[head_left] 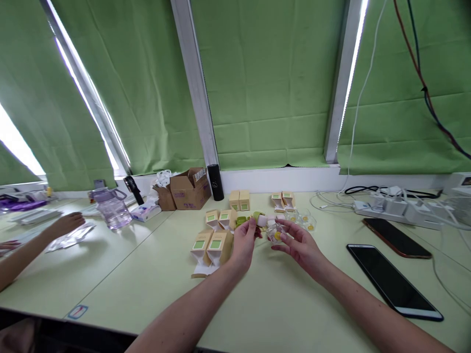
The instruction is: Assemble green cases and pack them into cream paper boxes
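My left hand pinches a small green-and-white piece; its exact kind is too small to make out. My right hand grips a small clear plastic container with a yellow spot in it, close beside that piece. Behind my right hand lie several similar clear containers with yellow centres. A green piece rests just beyond my left fingers. Left of my left hand, open kraft cartons with green labels stand in pairs.
Further back are more small cartons, a black cylinder and a cardboard box. Two phones and a power strip with cables lie right. At left, a purple bottle stands near another person's hand.
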A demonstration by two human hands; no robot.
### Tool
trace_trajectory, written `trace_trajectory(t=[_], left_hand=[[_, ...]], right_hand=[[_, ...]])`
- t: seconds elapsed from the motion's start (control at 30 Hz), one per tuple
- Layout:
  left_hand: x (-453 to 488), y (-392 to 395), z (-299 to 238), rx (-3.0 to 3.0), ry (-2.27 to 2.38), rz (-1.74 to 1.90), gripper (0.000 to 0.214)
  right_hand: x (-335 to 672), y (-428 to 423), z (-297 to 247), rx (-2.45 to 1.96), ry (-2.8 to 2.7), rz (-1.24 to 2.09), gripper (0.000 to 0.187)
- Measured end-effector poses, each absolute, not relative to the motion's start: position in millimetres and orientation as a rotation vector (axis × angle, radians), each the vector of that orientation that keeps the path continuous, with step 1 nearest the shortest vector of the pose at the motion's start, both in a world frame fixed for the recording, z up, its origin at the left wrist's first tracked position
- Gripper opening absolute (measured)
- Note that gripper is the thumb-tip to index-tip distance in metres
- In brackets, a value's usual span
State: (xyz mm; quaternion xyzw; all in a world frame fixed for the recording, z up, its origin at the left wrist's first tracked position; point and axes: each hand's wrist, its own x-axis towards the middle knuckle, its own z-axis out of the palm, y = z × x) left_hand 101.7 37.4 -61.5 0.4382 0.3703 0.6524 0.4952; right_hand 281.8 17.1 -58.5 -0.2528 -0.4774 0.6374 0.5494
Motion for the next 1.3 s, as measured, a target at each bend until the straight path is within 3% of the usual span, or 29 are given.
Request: trace_trajectory(t=[1.3], left_hand=[[109.2,26.0,-54.1,1.401,0.945,1.522,0.058]], right_hand=[[279.7,21.9,-60.8,-0.724,-1.098,1.342,0.057]])
